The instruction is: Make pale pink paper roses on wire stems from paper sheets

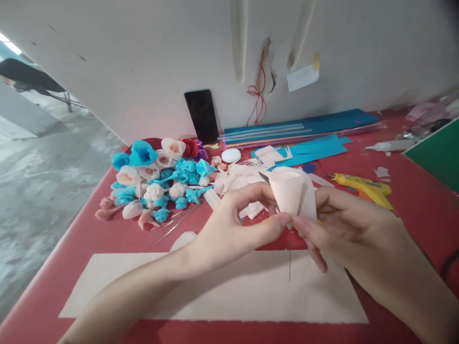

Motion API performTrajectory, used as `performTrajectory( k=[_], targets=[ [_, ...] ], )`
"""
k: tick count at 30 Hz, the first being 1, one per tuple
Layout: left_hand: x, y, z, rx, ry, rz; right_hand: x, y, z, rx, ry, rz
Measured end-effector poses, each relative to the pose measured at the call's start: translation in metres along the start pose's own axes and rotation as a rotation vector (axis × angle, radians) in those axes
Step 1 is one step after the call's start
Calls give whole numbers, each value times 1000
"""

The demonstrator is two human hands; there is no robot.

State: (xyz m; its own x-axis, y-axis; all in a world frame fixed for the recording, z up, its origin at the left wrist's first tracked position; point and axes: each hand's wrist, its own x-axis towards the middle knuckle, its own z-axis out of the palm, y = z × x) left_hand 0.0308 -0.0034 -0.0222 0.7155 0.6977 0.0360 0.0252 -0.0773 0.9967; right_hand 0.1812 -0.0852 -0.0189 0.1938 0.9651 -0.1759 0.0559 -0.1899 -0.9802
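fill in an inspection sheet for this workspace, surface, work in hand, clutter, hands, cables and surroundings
surface: red table, a pale sheet lying across the near side
work in hand: pale paper cone, upright; thin wire below it, join hidden by the fingers
clutter: blue, white, pink, red and purple flowers piled at left; scraps behind the hands; yellow glue gun at right
hands: left hand and right hand both pinch the cone near its base
cables: dark curve at the right edge, perhaps a cable, cannot tell
surroundings: pale wall behind, phone leaning on it, red cord hanging; grey floor at left
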Motion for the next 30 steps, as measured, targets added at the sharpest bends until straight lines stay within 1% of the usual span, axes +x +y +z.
performTrajectory(
  k=[8, 15, 19, 21, 23, 27, 30],
  targets=[
    [-2, 1, 0, -36, -15, -7, 0, 0, 1, 70, -10, -4],
    [-2, -1, 2, -52, -22, 36, 2, 1, -3, 82, -33, 10],
    [-2, 0, 2, -61, -1, 46, 5, -1, -7, 109, -97, -23],
    [-1, 2, 2, -53, 24, 32, 5, -2, -10, 171, -75, -26],
    [-1, 5, 2, -45, 28, 6, 6, -2, -12, 212, -3, -26],
    [-2, 9, 1, -91, -56, -29, 6, -3, -14, 242, 84, -36],
    [-4, 8, 1, -146, -92, -31, 7, -3, -13, 226, 80, -34]
  ],
)
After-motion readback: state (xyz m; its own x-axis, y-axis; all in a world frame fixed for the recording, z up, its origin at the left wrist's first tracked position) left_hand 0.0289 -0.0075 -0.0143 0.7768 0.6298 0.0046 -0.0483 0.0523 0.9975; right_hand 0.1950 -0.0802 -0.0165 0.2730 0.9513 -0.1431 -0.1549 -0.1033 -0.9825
